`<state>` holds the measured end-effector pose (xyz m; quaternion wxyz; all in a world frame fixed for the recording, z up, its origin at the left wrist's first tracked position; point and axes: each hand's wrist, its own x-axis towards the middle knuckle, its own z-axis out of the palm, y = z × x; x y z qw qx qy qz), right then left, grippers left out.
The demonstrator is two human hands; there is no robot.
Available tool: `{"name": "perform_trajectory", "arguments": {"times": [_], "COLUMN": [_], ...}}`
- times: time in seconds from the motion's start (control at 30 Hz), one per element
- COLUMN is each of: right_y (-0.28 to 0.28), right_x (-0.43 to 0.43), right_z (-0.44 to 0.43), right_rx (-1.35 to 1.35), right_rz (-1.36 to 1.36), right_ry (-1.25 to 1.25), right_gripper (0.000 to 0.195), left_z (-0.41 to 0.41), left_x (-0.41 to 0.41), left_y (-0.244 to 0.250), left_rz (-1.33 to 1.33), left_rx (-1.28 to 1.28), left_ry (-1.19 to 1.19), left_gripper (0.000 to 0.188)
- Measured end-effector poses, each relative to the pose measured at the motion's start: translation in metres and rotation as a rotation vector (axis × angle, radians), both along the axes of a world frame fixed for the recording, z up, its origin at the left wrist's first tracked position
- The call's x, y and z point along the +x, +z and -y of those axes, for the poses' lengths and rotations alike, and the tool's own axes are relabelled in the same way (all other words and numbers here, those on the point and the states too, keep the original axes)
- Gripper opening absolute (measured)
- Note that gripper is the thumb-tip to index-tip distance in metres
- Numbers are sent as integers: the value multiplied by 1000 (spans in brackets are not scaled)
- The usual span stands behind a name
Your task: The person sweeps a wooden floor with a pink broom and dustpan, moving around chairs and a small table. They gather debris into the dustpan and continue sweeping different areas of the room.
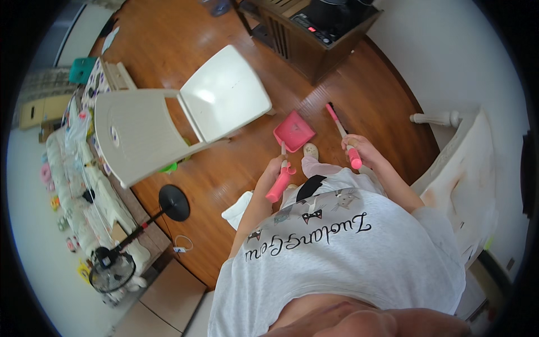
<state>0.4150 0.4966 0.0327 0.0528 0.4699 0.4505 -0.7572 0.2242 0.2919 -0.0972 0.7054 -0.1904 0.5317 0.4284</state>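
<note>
My left hand (276, 165) grips the handle of a long-handled pink dustpan (294, 131). The pan lies just ahead of my feet, and its pink handle end sticks out behind my fist. To the right, my right hand (360, 148) is closed around the handle of a broom (332, 113) with a pink head and dark bristles. The broom's head is beyond my hand, apart from the dustpan, with its bristles turned to the right. Some small specks show in the pan. A light clog (310, 151) on my foot is close behind the dustpan.
A white plastic chair (225, 94) stands ahead on the left. A wooden cabinet (303, 54) with an induction cooker (313, 28) is ahead. A black standing fan (173, 203) and a power strip (180, 249) with its cable are at left, near a sofa (101, 202). White furniture (463, 189) is at right.
</note>
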Motion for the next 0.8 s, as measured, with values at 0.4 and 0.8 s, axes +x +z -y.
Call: {"name": "perform_trajectory", "arguments": {"times": [0.4, 0.8], "right_y": [19, 36], "right_x": [-24, -77], "right_z": [-1, 16], "right_rx": [108, -1], "right_rz": [-59, -139], "right_ry": [275, 376], "right_gripper": [26, 29], "left_z": [-13, -15], "left_x": [-38, -45], "left_y": [12, 45], "left_rz": [-133, -1250], "left_rx": [216, 674], "left_ry": [-85, -711], "left_gripper": [28, 38]}}
